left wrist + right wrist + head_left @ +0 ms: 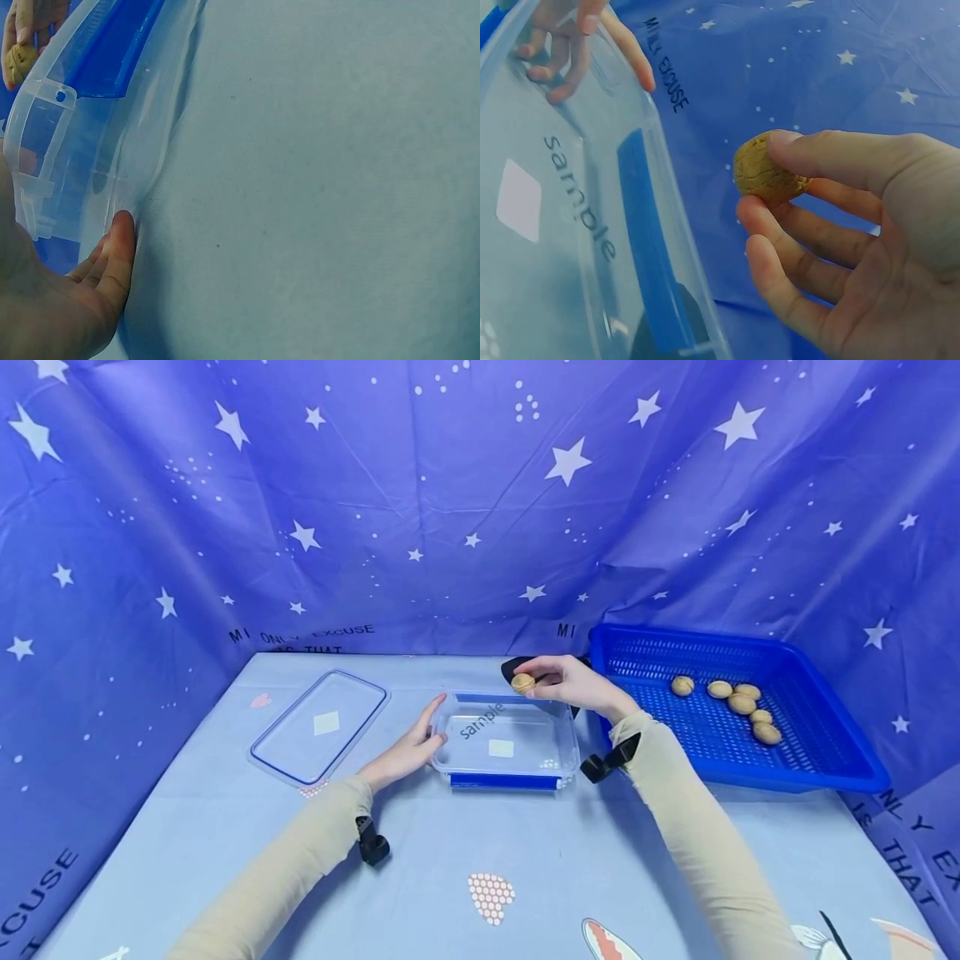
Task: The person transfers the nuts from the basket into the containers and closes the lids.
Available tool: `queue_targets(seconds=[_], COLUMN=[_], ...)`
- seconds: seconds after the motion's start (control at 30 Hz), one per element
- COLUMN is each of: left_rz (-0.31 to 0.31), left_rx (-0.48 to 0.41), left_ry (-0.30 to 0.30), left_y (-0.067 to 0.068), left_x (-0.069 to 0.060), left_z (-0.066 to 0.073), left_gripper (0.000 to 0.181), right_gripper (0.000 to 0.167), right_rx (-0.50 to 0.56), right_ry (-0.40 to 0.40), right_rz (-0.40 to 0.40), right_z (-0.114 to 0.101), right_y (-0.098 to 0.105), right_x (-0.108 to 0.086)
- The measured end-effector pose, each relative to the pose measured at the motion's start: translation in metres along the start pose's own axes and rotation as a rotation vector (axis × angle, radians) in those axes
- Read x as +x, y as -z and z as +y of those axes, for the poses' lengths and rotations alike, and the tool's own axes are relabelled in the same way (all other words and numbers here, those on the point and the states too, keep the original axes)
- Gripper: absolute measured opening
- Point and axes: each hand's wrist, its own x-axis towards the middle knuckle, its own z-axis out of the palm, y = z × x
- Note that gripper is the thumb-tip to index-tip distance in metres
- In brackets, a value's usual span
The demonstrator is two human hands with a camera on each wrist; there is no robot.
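Beige sleeves (292, 860), pale tablecloth (420, 897), right hand (573, 682) pinching walnut (522, 683), left hand (407, 750) outstretched, starry curtain (420, 468) behind

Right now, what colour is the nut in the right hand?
The nut is yellowish brown; the right wrist view shows it best.

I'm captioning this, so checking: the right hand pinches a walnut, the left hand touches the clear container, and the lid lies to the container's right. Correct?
Not quite: the head view shows the lid to the left of the clear container. The right hand does pinch a walnut, and the left hand touches the container.
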Motion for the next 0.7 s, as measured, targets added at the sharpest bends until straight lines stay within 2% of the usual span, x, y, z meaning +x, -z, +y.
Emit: queue_targets(seconds=[0.1,0.23,0.3,0.43,0.53,0.7], left_rz=[0.005,0.001,-0.009,-0.006,0.01,0.008], left_rx=[0.004,0.006,0.003,0.001,0.024,0.034], left_ry=[0.002,-0.004,-0.008,-0.006,-0.001,0.015], left_y=[0.0,0.0,0.001,0.001,0.001,0.001], left_x=[0.0,-0.001,-0.005,-0.005,-0.001,-0.001], left_z=[-0.001,0.0,0.009,0.01,0.0,0.001], left_gripper=[0.073,0.073,0.073,0.073,0.073,0.073], right_gripper=[0.042,0.042,0.042,0.042,0.043,0.044], right_rx=[0.015,0.016,0.02,0.009,-0.015,-0.055], right_ry=[-0.014,0.022,0.044,0.039,0.033,0.059], right_rz=[-0.019,-0.041,-0.056,-0.098,-0.152,-0.263], right_z=[-0.002,-0.005,-0.005,-0.008,-0.011,-0.012], right_y=[-0.006,-0.013,-0.016,-0.021,-0.023,-0.026], right_x=[0.004,0.01,0.013,0.025,0.036,0.05])
